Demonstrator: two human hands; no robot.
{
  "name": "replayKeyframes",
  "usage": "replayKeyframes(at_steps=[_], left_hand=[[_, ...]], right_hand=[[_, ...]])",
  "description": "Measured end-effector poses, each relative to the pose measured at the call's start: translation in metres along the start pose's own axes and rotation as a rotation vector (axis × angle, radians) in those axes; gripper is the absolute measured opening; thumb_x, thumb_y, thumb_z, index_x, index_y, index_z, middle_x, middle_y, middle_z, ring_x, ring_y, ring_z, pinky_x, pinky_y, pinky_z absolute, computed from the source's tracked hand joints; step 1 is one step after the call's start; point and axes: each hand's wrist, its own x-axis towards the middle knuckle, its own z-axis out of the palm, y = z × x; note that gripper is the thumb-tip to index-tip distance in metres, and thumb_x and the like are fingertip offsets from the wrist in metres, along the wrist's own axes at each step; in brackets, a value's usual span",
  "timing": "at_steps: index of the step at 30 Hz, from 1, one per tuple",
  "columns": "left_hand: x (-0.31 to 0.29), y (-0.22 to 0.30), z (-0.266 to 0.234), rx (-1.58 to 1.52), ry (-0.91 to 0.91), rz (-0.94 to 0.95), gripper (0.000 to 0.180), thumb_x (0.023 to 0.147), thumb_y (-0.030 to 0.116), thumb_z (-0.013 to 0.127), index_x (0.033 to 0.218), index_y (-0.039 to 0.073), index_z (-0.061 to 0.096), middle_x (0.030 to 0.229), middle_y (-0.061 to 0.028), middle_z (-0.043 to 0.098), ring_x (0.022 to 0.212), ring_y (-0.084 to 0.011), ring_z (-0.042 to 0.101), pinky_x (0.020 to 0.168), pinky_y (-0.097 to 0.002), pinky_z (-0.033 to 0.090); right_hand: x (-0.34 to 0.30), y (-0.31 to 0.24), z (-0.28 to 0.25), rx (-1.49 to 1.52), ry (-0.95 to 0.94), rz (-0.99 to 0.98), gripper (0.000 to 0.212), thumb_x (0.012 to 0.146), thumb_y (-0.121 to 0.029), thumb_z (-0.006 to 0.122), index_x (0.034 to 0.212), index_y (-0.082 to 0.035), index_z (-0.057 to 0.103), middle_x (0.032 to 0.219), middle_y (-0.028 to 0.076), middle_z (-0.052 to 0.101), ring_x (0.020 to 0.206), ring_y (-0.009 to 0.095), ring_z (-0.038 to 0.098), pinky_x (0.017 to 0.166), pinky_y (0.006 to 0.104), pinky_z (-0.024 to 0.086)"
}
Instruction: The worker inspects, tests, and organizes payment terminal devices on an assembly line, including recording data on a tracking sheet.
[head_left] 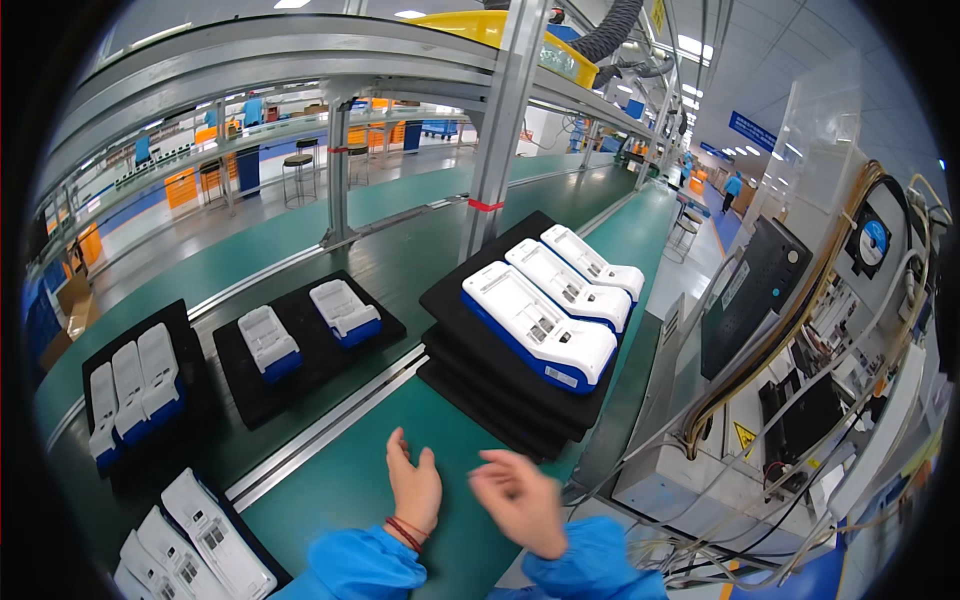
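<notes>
My left hand (412,485) is over the green bench top (330,480), empty, its thumb and fingers apart. Beside it, my right hand (522,500) is slightly blurred, with its fingers loosely bent and nothing visible in them. Beyond both hands lies a stack of black foam pads (490,405). Three white-and-blue devices, shaped like payment terminals, rest on the top pad; the nearest is a large white device (535,325). At the lower left, several more white devices (215,530) lie in a row, partly cut off by the view's edge.
Past a metal rail (320,425), a conveyor belt carries a black pad (235,385) with two devices and another black pad (200,365) with three. A metal post (495,150) rises behind the stack. To the right stand a black box-shaped unit (750,295) and many loose cables.
</notes>
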Motion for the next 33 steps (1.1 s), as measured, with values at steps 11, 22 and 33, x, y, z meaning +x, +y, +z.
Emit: replayKeyframes(at_steps=[11,22,33], left_hand=[[-0.037,-0.049,-0.012,0.272,-0.032,0.459,0.041,0.076,0.003,0.047,0.116,-0.001,0.039,0.112,-0.0173,0.042,0.103,-0.0276,0.044,0.087,-0.0334,0.037],[-0.039,-0.041,-0.016,0.473,-0.132,0.525,0.039,0.076,0.007,0.046,0.112,-0.006,0.04,0.117,-0.0245,0.037,0.109,-0.0381,0.036,0.093,-0.0403,0.029],[-0.048,-0.026,-0.015,0.609,-0.081,0.724,0.036,0.076,0.004,0.046,0.11,-0.003,0.04,0.111,-0.023,0.044,0.102,-0.0357,0.044,0.087,-0.0407,0.037]], right_hand=[[0.104,0.109,0.045,1.427,0.457,0.669,0.036,0.079,-0.01,0.056,0.105,0.011,0.041,0.109,0.023,0.043,0.102,0.028,0.044,0.089,0.0305,0.04],[0.138,0.127,0.029,1.549,0.485,0.622,0.051,0.08,-0.018,0.056,0.11,0.015,0.032,0.118,0.026,0.035,0.11,0.032,0.039,0.09,0.0328,0.041],[0.201,0.147,-0.051,1.33,0.547,0.536,0.052,0.087,-0.026,0.042,0.116,0.014,0.026,0.118,0.034,0.034,0.11,0.04,0.038,0.093,0.0393,0.038]])
